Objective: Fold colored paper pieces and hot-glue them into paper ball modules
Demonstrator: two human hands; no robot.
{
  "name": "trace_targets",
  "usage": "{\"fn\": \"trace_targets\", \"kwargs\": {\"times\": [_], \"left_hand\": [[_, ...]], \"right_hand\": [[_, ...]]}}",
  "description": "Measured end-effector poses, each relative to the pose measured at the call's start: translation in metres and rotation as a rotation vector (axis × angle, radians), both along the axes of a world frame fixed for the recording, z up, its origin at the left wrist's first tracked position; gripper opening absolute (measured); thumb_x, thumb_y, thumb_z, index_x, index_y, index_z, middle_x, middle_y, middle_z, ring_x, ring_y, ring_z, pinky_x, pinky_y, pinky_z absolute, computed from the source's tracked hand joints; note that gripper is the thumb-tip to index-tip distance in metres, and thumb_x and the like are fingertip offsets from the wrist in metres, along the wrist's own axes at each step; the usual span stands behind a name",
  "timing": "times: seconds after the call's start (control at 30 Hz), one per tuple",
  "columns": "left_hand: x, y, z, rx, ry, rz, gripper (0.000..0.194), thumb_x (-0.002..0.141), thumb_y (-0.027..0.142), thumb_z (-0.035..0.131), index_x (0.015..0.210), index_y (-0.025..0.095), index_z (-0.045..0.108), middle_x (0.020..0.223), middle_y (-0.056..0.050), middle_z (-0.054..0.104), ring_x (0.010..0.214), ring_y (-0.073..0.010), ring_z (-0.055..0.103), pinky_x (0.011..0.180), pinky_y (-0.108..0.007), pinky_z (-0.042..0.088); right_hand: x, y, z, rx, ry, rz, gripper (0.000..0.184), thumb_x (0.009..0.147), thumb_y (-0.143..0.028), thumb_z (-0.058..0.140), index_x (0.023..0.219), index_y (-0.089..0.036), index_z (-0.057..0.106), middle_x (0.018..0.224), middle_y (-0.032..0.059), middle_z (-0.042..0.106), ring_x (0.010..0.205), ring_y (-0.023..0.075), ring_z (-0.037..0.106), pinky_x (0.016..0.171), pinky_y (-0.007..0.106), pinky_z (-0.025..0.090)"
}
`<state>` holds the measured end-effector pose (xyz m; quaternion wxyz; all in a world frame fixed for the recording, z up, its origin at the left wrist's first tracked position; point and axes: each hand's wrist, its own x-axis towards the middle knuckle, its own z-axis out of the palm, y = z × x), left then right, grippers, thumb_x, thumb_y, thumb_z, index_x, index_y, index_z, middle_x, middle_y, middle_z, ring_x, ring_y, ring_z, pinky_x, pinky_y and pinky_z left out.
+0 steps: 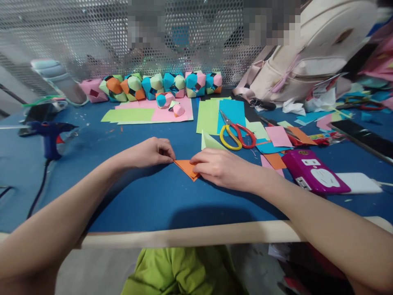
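Observation:
A small folded orange paper (186, 167) lies on the blue table (147, 196) in front of me. My left hand (152, 152) is closed, its fingertips pinching the paper's left corner. My right hand (218, 166) presses down on the paper's right side with curled fingers, covering part of it. A folded light green piece (210, 141) stands just behind my right hand. Yellow-and-red scissors (236, 133) lie a little further back.
A row of coloured paper balls (159, 85) lines the mesh wall at the back. Pink and green sheets (144, 114) lie before them. A blue glue gun (49, 133) stands at the left. A magenta power strip (311, 172), paper scraps and a beige backpack (310, 57) fill the right.

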<state>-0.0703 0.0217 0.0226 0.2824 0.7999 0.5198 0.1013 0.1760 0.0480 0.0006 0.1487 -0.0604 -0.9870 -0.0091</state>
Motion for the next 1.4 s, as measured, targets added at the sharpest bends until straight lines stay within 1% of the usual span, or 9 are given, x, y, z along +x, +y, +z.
{"fn": "trace_targets", "kwargs": {"times": [0.2, 0.43, 0.7, 1.0, 1.17, 1.4], "left_hand": [[0.001, -0.001, 0.000, 0.013, 0.009, -0.006, 0.023, 0.078, 0.035, 0.055, 0.077, 0.017, 0.069, 0.084, -0.002, 0.063, 0.080, -0.0143, 0.058, 0.073, -0.024, 0.044], [0.002, -0.001, 0.002, 0.018, 0.021, -0.003, 0.022, 0.078, 0.034, 0.054, 0.077, 0.018, 0.070, 0.086, -0.003, 0.064, 0.081, -0.0148, 0.058, 0.074, -0.024, 0.045], [0.003, -0.002, 0.004, 0.013, 0.041, 0.003, 0.023, 0.078, 0.036, 0.054, 0.078, 0.019, 0.069, 0.086, -0.002, 0.064, 0.081, -0.0148, 0.058, 0.075, -0.024, 0.045], [0.003, -0.002, 0.003, 0.006, 0.028, 0.003, 0.023, 0.078, 0.036, 0.055, 0.079, 0.018, 0.069, 0.087, -0.003, 0.063, 0.081, -0.0152, 0.058, 0.074, -0.025, 0.046], [0.002, -0.001, 0.003, 0.011, 0.022, -0.006, 0.023, 0.078, 0.036, 0.055, 0.079, 0.018, 0.069, 0.087, -0.003, 0.064, 0.081, -0.0154, 0.059, 0.074, -0.025, 0.046], [0.002, -0.001, 0.003, 0.007, 0.023, -0.004, 0.024, 0.078, 0.038, 0.055, 0.079, 0.019, 0.070, 0.086, -0.003, 0.064, 0.081, -0.0154, 0.058, 0.075, -0.025, 0.046]], "right_hand": [[0.000, -0.001, 0.002, -0.002, -0.036, 0.000, 0.025, 0.091, -0.012, 0.044, 0.087, -0.012, 0.068, 0.103, 0.0139, 0.066, 0.085, 0.0205, 0.059, 0.075, 0.035, 0.047], [0.001, -0.001, 0.004, -0.039, -0.070, -0.005, 0.024, 0.091, -0.012, 0.045, 0.089, -0.013, 0.069, 0.104, 0.0138, 0.066, 0.088, 0.0216, 0.058, 0.076, 0.036, 0.046], [0.002, -0.005, 0.010, -0.048, -0.142, -0.023, 0.025, 0.091, -0.011, 0.045, 0.089, -0.013, 0.069, 0.103, 0.0137, 0.065, 0.093, 0.0224, 0.057, 0.079, 0.036, 0.046], [0.003, -0.009, 0.013, -0.020, -0.178, -0.027, 0.025, 0.089, -0.011, 0.044, 0.082, -0.013, 0.068, 0.099, 0.0136, 0.063, 0.088, 0.0215, 0.055, 0.075, 0.035, 0.044], [0.004, -0.010, 0.012, 0.007, -0.176, -0.037, 0.025, 0.089, -0.011, 0.044, 0.083, -0.013, 0.068, 0.098, 0.0134, 0.063, 0.088, 0.0218, 0.054, 0.075, 0.036, 0.043], [0.003, -0.011, 0.014, -0.021, -0.178, -0.042, 0.021, 0.089, -0.011, 0.047, 0.085, -0.013, 0.068, 0.096, 0.0132, 0.063, 0.088, 0.0220, 0.054, 0.076, 0.036, 0.042]]}}
